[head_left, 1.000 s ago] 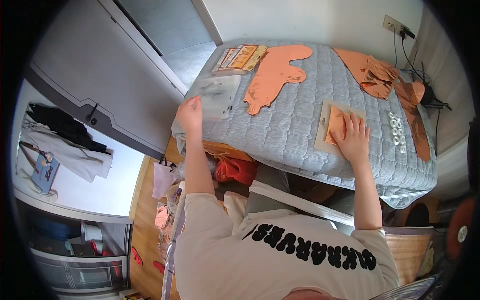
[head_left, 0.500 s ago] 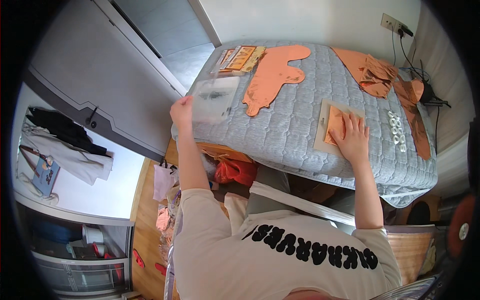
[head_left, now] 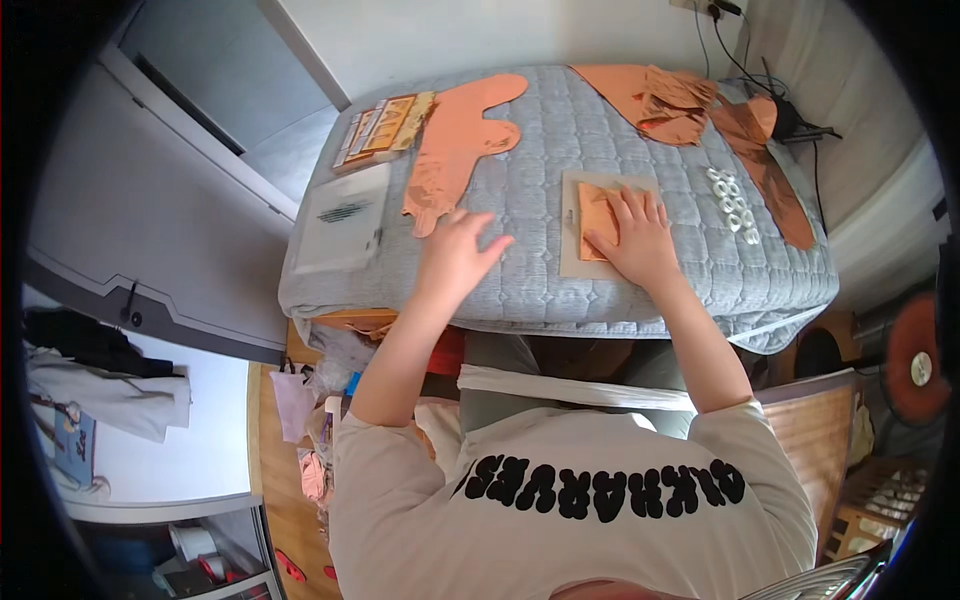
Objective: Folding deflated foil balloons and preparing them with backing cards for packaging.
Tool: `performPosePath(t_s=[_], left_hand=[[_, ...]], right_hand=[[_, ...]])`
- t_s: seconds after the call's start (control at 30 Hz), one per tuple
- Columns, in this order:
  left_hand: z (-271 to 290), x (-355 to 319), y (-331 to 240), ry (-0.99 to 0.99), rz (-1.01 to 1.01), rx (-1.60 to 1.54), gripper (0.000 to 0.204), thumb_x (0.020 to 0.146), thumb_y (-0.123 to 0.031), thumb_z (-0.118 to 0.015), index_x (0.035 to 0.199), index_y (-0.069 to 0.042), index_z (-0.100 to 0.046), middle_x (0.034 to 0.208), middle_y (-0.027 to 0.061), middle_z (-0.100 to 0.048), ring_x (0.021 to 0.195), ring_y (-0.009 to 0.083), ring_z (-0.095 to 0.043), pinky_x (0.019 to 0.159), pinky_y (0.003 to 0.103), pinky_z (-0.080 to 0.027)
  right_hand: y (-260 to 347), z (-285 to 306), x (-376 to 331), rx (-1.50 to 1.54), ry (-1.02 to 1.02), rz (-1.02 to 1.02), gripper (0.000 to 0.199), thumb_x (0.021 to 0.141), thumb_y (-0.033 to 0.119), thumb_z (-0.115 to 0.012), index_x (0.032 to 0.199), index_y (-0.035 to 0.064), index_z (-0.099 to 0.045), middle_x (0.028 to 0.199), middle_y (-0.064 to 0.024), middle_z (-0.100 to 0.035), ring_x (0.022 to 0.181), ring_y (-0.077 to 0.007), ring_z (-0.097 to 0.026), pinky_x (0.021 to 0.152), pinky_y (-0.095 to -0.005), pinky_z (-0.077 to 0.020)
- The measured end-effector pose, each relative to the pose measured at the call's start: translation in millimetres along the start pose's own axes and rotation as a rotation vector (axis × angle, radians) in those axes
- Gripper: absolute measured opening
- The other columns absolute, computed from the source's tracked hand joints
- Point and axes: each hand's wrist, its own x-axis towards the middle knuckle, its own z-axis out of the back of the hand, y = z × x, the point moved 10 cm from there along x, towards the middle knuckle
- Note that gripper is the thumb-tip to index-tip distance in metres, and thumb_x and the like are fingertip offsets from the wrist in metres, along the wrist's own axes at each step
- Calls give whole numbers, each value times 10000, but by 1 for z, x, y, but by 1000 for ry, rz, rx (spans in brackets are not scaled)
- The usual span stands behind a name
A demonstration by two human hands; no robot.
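One translucent flat plastic sleeve point(head_left: 345, 220) with dark print lies near the left edge of the grey quilted mattress point(head_left: 525, 285). Behind it, toward the back left corner, lie several overlapping orange-and-yellow flat printed packages point(head_left: 385, 130); their number cannot be told.

One large flat orange foil shape point(head_left: 450, 150) lies to the right. Its long axis runs back to front, narrow end toward the front edge, two lobes toward the right.

The left hand point(head_left: 458, 258) is just in front of that narrow end, fingers loosely spread, thumb pointing right, grasping nothing visible. Contact with the foil cannot be told.

One beige rectangular sheet point(head_left: 570, 255) lies near the front edge, right of centre, long axis front to back. One folded orange foil rectangle point(head_left: 593, 220) rests on it, its visible side aligned likewise. The right hand point(head_left: 642, 240) lies palm down over the foil's right part, unclenched, fingers pointing to the back edge.

About ten small white rings point(head_left: 733, 205) form two columns farther right. One long orange foil strip point(head_left: 775, 190) follows the right edge.
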Motion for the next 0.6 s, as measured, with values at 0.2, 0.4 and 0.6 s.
performPosePath(t_s=[0.2, 0.4, 0.6], left_hand=[[-60, 16, -18, 97, -288, 207, 376, 878, -333, -755, 1206, -156, -710, 1191, 94, -649, 1115, 296, -625, 972, 460, -480], [-94, 16, -8, 265, -217, 58, 468, 916, -436, -676, 1335, -229, -667, 1434, 102, -542, 1259, 314, -529, 1048, 488, -411], [-102, 1, -27, 265, 17, 266, 584, 911, -514, -647, 1448, -294, -580, 1512, 136, -452, 1344, 391, -411, 1077, 560, -343]], right_hand=[[-8, -4, 11, -1, -23, 58, 764, 906, 617, -611, 1452, 95, -504, 1533, -159, -460, 1396, -391, -402, 1196, -527, -301], [-27, -16, 33, 19, 31, -56, 807, 914, 683, -556, 1481, 114, -480, 1583, -160, -404, 1481, -404, -324, 1223, -518, -276], [-41, -24, 52, -68, 95, -140, 863, 919, 731, -510, 1490, 86, -470, 1615, -160, -368, 1487, -455, -301, 1232, -514, -262]])
